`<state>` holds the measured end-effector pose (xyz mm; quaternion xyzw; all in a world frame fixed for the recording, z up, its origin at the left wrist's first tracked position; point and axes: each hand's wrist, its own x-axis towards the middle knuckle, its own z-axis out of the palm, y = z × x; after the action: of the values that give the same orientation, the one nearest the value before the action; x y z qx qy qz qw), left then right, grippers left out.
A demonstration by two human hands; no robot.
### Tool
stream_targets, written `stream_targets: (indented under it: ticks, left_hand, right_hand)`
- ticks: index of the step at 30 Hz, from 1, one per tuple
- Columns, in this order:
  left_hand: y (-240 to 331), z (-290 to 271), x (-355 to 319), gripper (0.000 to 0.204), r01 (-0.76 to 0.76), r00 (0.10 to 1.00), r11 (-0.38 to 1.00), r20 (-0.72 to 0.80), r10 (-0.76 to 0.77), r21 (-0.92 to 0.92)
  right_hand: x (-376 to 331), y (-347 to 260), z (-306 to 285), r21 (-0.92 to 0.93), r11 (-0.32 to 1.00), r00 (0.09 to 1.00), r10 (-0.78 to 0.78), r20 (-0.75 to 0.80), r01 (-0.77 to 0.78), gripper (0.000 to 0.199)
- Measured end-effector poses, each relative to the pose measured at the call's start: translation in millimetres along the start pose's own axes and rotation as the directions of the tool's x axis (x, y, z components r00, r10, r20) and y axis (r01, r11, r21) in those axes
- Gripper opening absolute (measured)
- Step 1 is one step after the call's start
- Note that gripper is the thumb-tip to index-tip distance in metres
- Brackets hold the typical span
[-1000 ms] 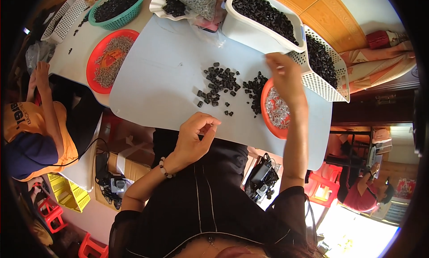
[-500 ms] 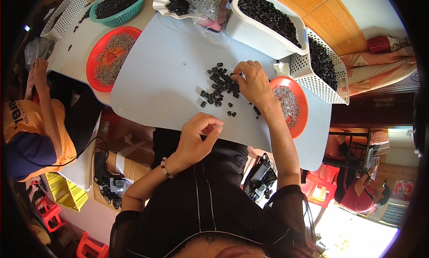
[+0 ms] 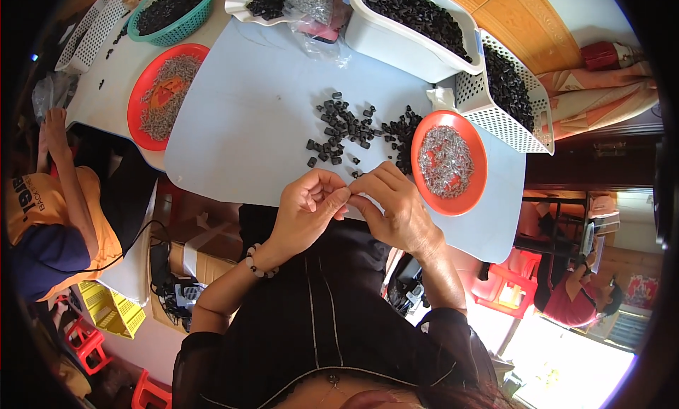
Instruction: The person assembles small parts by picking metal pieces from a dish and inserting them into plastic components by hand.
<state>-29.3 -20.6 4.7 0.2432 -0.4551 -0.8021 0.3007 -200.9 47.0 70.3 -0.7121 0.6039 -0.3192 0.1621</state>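
Observation:
My left hand (image 3: 305,209) and my right hand (image 3: 393,207) meet fingertip to fingertip at the near edge of a pale blue table (image 3: 247,119). Both pinch something very small between thumb and fingers; it is too tiny to make out, though a small black piece shows at the right fingertips. Just beyond the hands lies a loose pile of small black parts (image 3: 346,129). To the right of them sits an orange plate (image 3: 451,163) holding thin silver metal bits.
A white tub (image 3: 414,27) and a white mesh basket (image 3: 506,90) of black parts stand at the far right. Another orange plate (image 3: 164,90) and a green basket (image 3: 173,9) lie far left. A person in an orange shirt (image 3: 42,211) sits at left.
My right hand went from the orange plate to the black pile, then pulled back to the table's near edge. It now touches my left hand, which stayed roughly in place.

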Motion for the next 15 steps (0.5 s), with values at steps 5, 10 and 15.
stream_targets:
  ticks: [5, 10, 15]
  left_hand:
    - [3.3, 1.2, 0.6, 0.02, 0.064, 0.997, 0.997, 0.033, -0.065, 0.043]
    - [5.3, 6.5, -2.3, 0.02, 0.117, 0.993, 0.993, 0.002, -0.117, 0.03]
    - [5.3, 5.0, -4.0, 0.02, 0.096, 0.995, 0.995, 0.021, -0.096, 0.033]
  right_hand:
    - [-7.5, 6.2, -3.8, 0.08, 0.995, 0.998, 0.047, 0.045, -0.051, 0.02]
    - [-11.9, 11.6, -16.6, 0.09, 0.985, 0.988, 0.149, -0.028, -0.146, 0.022]
    - [-37.1, 53.9, -50.8, -0.374, 0.848, 0.919, 0.293, -0.263, -0.377, 0.025]
